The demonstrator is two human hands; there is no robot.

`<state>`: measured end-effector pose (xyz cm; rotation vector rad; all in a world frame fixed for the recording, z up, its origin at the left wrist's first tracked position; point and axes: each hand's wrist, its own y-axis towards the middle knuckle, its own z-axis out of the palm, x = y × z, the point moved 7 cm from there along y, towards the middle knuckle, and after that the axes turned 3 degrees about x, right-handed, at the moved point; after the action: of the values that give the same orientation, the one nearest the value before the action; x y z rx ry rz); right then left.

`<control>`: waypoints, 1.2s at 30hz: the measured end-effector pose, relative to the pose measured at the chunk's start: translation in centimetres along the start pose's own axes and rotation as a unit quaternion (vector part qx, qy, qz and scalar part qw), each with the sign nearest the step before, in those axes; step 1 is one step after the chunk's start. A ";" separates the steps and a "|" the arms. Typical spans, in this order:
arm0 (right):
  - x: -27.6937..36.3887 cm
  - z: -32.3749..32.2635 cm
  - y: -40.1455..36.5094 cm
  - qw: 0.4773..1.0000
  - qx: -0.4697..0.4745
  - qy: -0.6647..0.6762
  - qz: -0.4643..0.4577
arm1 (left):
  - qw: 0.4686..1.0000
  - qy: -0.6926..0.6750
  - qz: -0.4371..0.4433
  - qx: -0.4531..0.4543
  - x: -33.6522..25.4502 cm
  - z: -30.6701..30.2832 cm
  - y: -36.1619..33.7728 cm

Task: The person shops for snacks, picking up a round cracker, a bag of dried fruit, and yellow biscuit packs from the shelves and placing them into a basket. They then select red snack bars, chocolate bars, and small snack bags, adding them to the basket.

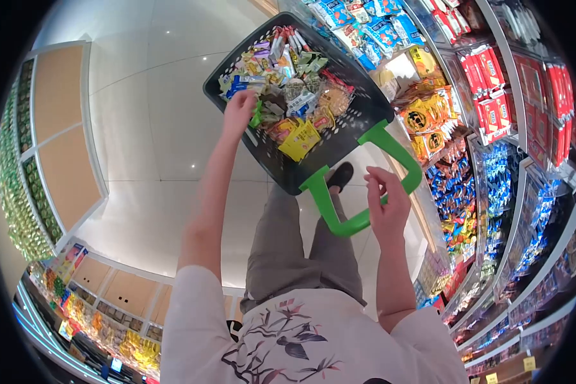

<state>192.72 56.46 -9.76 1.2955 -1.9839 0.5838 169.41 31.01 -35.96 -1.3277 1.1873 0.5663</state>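
A black shopping basket with a green handle stands in front of me, filled with small wrapped snacks. My left hand is at the basket's left side, its fingers closed by a blue packet and a green one; what it grips, if anything, is hidden. Over the right part of the green handle is my right hand, fingers apart and bent, not wrapped round it. A yellow packet and a round snack in clear wrap lie in the basket.
Shelves with orange packets, red-and-white packs and blue sweets run along the right. Blue-and-white bags lie beyond the basket. A display cabinet stands at the left, more shelves lower left. My shoe is below the basket.
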 end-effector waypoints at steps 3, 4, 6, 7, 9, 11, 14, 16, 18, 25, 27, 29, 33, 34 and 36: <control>0.6 1.4 0.3 0.984 0.002 -0.162 -0.078 | 0.981 0.177 0.068 0.034 0.4 6.1 7.7; 0.4 1.4 0.5 0.984 -0.005 -0.167 -0.061 | 0.974 0.213 0.065 0.032 -0.5 8.5 8.5; 0.0 1.3 0.7 0.985 -0.018 -0.172 -0.028 | 0.954 0.281 0.092 0.048 -0.7 13.1 10.6; -0.1 1.4 0.7 0.982 -0.016 -0.187 -0.026 | 0.951 0.291 0.092 0.047 0.4 15.3 11.9; -0.3 1.3 0.6 0.980 -0.026 -0.193 -0.026 | 0.949 0.300 0.092 0.019 1.5 17.8 13.7; -0.4 1.1 0.6 0.983 -0.031 -0.178 -0.015 | 0.950 0.296 0.088 -0.033 1.8 19.3 14.0; -0.9 0.7 0.5 0.983 -0.053 -0.171 -0.028 | 0.948 0.259 0.097 -0.159 1.1 18.1 13.7; -0.9 0.5 0.4 0.987 -0.033 -0.156 -0.010 | 0.952 0.249 0.108 -0.139 1.0 17.8 13.4; -1.1 0.5 0.4 0.988 -0.035 -0.150 -0.007 | 0.961 0.238 0.103 -0.097 1.3 17.7 13.7; -1.1 0.5 0.5 0.987 -0.054 -0.151 -0.013 | 0.979 0.196 0.025 -0.051 2.2 19.1 15.6; -1.0 0.5 0.6 0.986 -0.050 -0.156 -0.012 | 0.978 0.187 0.032 -0.088 2.7 20.1 15.9; -1.1 0.7 0.4 0.985 -0.045 -0.166 -0.009 | 0.980 0.162 0.032 -0.107 3.4 20.5 16.4; -1.0 0.8 0.5 0.984 -0.029 -0.175 -0.002 | 0.973 0.184 0.049 -0.127 3.2 20.9 16.9; -1.1 0.8 0.3 0.984 -0.030 -0.175 -0.005 | 0.970 0.198 0.055 -0.130 2.7 20.6 16.9; -1.1 0.9 0.2 0.985 -0.028 -0.170 -0.006 | 0.974 0.181 0.050 -0.127 2.4 20.6 16.6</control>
<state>192.54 56.58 -11.18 1.4476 -2.2454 0.3118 162.49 53.24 -48.82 -1.6447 1.5227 0.5773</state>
